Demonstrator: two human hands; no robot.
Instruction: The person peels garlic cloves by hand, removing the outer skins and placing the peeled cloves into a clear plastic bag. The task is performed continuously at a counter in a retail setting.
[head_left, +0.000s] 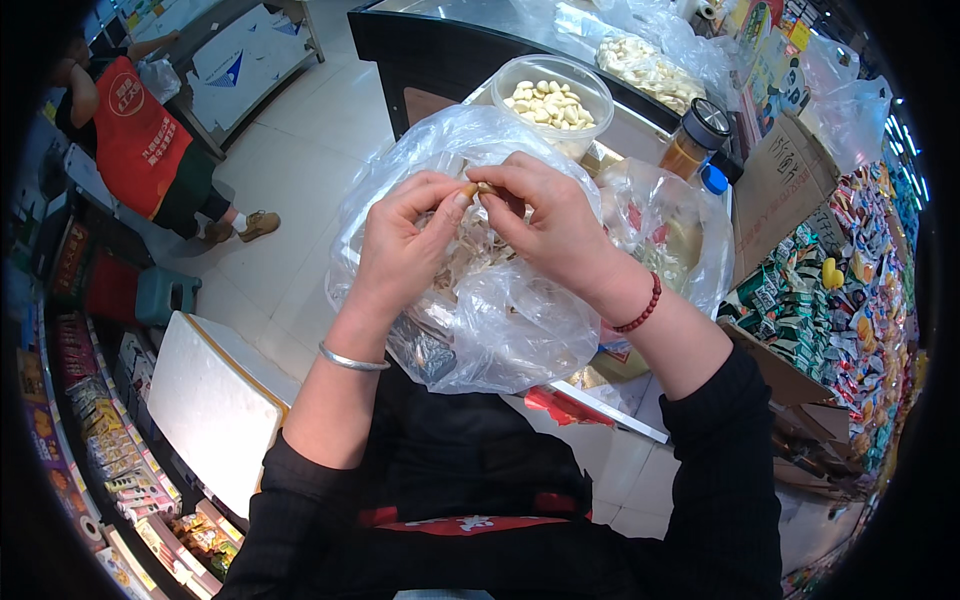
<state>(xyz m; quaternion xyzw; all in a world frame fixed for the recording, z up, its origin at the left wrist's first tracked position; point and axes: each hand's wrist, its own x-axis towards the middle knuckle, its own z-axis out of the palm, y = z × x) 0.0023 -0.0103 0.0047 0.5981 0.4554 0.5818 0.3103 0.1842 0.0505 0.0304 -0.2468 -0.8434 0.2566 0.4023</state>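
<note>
My left hand (412, 244) and my right hand (551, 217) meet fingertip to fingertip, pinching a small tan piece that looks like a garlic clove (480, 187). Right below them, a clear plastic bag (525, 322) lies open with papery garlic skins (480, 255) inside, partly hidden by the hands. Just beyond the bag stands a round clear plastic tub (606, 112). Pale peeled garlic cloves (547, 103) fill part of it.
To the right are another plastic bag (667, 225), a lidded bottle (694, 139), a cardboard box (784, 187) and many wrapped snacks (787, 300). A white foam box (217, 397) stands at lower left. A person in a red apron (142, 135) stands at upper left.
</note>
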